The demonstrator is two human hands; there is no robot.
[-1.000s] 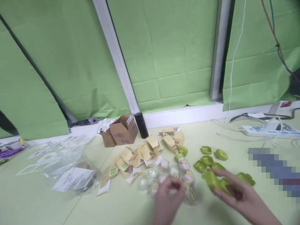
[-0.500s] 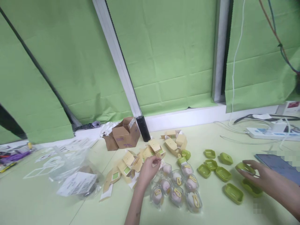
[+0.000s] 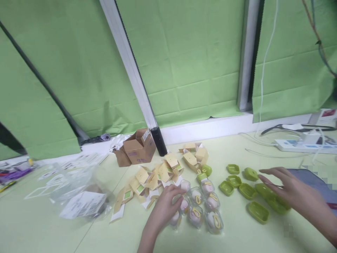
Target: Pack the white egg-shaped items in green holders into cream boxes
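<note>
My left hand (image 3: 168,202) reaches over the left side of a group of clear plastic cases, its thumb and fingers curved and apart. Under its fingertips is a clear case (image 3: 185,206) with a pale pink, egg-shaped piece inside. Several more such cases stand close by, like the front one (image 3: 214,223) with a yellow loop strap. My right hand (image 3: 292,188) is open, fingers spread, above the green plastic shells at the right. Closest to its fingertips is a green shell (image 3: 251,174), beside other green shells (image 3: 259,212); its palm partly hides the ones beneath.
Opened cream cardboard boxes (image 3: 142,175) lie behind my left hand. Beyond them stand a brown carton (image 3: 139,149) and a black cylinder (image 3: 158,141). A clear plastic bag (image 3: 81,196) lies left. A tablet-like device (image 3: 313,182) and a power strip (image 3: 289,144) are at right.
My right hand has let go of the green shell, which now lies among the others, and its fingers have spread. My left hand has come down toward the clear cases, its pinch opened.
</note>
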